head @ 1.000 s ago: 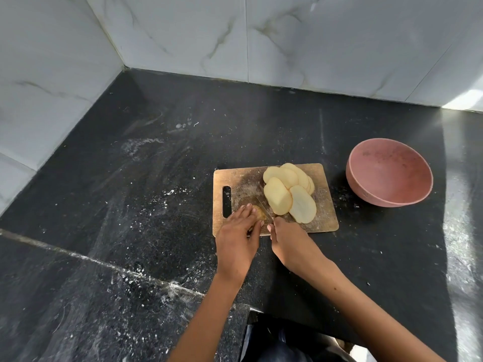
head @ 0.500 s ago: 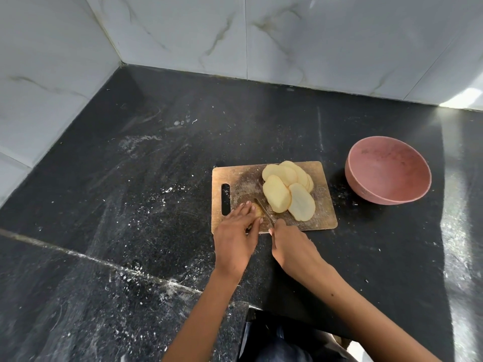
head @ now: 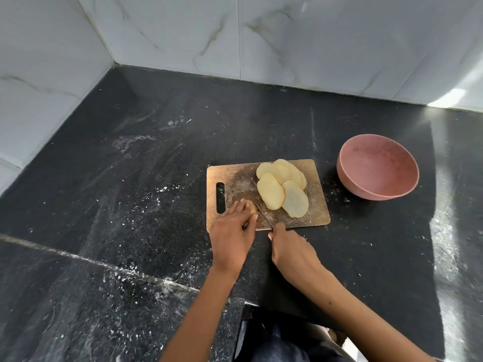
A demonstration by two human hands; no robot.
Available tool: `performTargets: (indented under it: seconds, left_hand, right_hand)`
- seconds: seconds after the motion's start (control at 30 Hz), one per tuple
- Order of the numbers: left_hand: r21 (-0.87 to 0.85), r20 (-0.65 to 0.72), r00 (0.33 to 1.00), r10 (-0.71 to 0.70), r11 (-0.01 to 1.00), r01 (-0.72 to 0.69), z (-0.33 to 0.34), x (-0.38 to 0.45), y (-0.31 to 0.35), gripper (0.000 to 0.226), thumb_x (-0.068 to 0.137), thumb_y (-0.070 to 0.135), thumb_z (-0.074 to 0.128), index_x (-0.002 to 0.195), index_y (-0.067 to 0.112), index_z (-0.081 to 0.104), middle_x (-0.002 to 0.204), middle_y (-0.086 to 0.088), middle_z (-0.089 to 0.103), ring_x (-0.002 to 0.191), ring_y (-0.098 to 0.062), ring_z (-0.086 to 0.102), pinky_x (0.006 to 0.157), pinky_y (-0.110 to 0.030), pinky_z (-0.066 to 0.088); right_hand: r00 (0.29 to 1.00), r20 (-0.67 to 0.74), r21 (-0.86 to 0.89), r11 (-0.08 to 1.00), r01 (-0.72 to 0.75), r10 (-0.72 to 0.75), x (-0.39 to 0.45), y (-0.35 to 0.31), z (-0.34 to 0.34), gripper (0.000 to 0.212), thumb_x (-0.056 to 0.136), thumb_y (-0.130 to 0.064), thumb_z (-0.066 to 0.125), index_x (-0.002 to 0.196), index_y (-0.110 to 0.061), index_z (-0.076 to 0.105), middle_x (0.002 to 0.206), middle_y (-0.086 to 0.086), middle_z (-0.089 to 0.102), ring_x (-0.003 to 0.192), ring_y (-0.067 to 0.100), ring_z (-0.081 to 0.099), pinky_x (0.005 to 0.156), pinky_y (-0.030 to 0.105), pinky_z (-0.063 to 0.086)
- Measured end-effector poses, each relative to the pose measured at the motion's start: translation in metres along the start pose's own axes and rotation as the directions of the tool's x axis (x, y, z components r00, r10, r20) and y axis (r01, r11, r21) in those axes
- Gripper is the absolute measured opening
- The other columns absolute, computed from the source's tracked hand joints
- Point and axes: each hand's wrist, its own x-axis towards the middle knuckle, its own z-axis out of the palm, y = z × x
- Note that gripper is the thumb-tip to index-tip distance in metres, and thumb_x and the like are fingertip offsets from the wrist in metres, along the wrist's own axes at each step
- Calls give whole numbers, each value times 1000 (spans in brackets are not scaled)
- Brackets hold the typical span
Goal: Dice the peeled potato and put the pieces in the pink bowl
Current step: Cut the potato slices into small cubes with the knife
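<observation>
White marble-look tiles [head: 287, 40] meet in a corner behind a black speckled table [head: 130, 178], its surface streaked with pale dust. Near the front edge we see a worn wooden board [head: 235, 176] with a slot handle at its left end. Our left hand [head: 232, 231] lies over the board's near left corner, fingers laid over the last stub of potato [head: 253, 207], its grip pressing the piece down onto the wood. Our right hand [head: 290, 250] is just off the board's near edge, its grip curled round the handle of a knife [head: 264, 215], whose thin blade runs up and left across the board and stands right beside the stub, between it and the cut pieces. Those slices [head: 281, 188] lie fanned and overlapping on the right half of the board, pale yellow, several flat ovals leaning on one another. To the right, apart from the board, a pink bowl [head: 347, 176] stands on the table with nothing we can make out inside it but faint marks.
</observation>
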Motion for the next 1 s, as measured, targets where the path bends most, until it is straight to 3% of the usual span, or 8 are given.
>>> performTargets:
  seconds: [0.1, 0.27, 0.43, 0.6, 0.77, 1.0]
  left_hand:
    - [-10, 3, 1000, -24, 1000, 25, 0, 0, 2, 22, 82, 13, 75, 103, 8, 75, 112, -8, 69, 110, -18, 64, 92, -43, 54]
    - [-40, 3, 1000, -28, 999, 28, -5, 0, 4, 24, 83, 14, 75, 107, 10, 73, 114, -6, 68, 112, -14, 63, 94, -40, 53]
    - [13, 26, 997, 69, 998, -69, -11, 2, 3, 26, 81, 12, 77, 106, 10, 73, 112, -6, 69, 107, -16, 65, 89, -40, 56]
    - [26, 26, 994, 106, 994, -106, -11, 0, -4, 27, 80, 13, 78, 107, 11, 73, 113, -5, 69, 106, -17, 66, 88, -43, 57]
    - [-5, 18, 999, 43, 999, -42, -7, -6, -1, 31, 82, 11, 75, 113, 11, 70, 124, -7, 63, 116, -20, 61, 96, -44, 52]
    - [20, 11, 1000, 20, 1000, -20, -8, -6, 2, 31, 83, 12, 75, 114, 11, 70, 122, -6, 65, 116, -19, 61, 96, -45, 52]
  right_hand:
    - [1000, 11, -28, 1000, -7, 7, -16, 8, 10, 21, 105, -24, 26, 116, -10, 37, 114, 14, 60, 104, 32, 59, 72, 36, 38]
    - [999, 34, 41, 999, -4, 2, -29, 24, 5, 19, 105, -30, 25, 96, -14, 30, 106, 14, 60, 99, 34, 58, 70, 36, 38]
    - [989, -128, 185, 978, 101, -78, -25, 26, -8, 22, 103, -35, 28, 97, -16, 35, 86, 6, 57, 83, 28, 57, 68, 38, 42]
    - [966, -237, 204, 966, 157, -107, -9, 20, -11, 19, 102, -30, 34, 94, -15, 42, 78, 2, 54, 71, 19, 53, 62, 34, 40]
    - [961, -248, 112, 982, 150, -119, 0, 15, -11, 20, 103, -32, 33, 102, -15, 44, 92, 5, 59, 83, 23, 56, 68, 35, 42]
    - [966, -221, -42, 991, 129, -136, 5, 10, -7, 34, 104, -39, 25, 110, -13, 45, 102, 8, 61, 94, 27, 60, 68, 34, 37]
